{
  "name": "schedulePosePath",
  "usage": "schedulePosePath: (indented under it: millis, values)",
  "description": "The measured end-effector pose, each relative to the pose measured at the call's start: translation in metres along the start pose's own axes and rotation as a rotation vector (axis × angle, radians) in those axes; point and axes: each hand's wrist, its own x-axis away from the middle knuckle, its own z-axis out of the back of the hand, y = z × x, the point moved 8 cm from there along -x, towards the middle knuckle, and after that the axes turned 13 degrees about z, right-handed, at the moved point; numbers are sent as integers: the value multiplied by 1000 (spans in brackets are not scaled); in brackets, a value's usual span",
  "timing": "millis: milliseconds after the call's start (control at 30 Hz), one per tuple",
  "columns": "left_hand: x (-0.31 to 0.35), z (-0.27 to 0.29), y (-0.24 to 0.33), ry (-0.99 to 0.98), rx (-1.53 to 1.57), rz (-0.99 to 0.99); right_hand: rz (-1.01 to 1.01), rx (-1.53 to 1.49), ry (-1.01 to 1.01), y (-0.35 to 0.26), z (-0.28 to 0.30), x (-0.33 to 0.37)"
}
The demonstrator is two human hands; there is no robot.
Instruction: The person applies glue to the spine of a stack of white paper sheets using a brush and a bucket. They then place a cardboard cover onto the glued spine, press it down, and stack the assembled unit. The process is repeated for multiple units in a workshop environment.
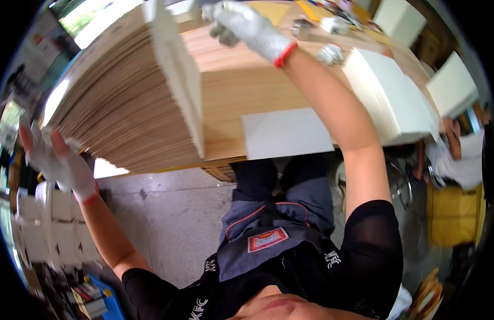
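Both my hands wear white knit gloves with red cuffs. My left hand (63, 168) is open beside the near left end of a long row of brown-edged boards (129, 101), fingers spread and some fingertips bare. The boards stand packed on edge like a fan on the wooden table. A pale board (177, 74) stands upright at the row's right end. My right hand (241, 26) reaches over the far part of the table, just right of that board's top. Its fingers are loosely bent, with nothing visible in them. A flat white sheet (287, 133) lies at the near edge.
A stack of white boards (388, 96) stands at the table's right. Behind my right forearm are a glass jar (302, 29), crumpled white material (330, 53) and small clutter. A person's arm (454, 138) shows at far right, above a yellow container (455, 216). White stacks (57, 224) stand at lower left.
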Motion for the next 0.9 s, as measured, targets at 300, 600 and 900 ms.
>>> schedulePosePath:
  millis: [300, 600, 900]
  values:
    - [200, -141, 258, -963, 821, -310, -627, 154, 29, 74, 72, 323]
    - [382, -258, 488, -2071, 1089, 979, -715, 43, 307, 34, 112, 430]
    - [368, -245, 571, -2050, 1008, 1170, -696, -115, 466, 43, 134, 486]
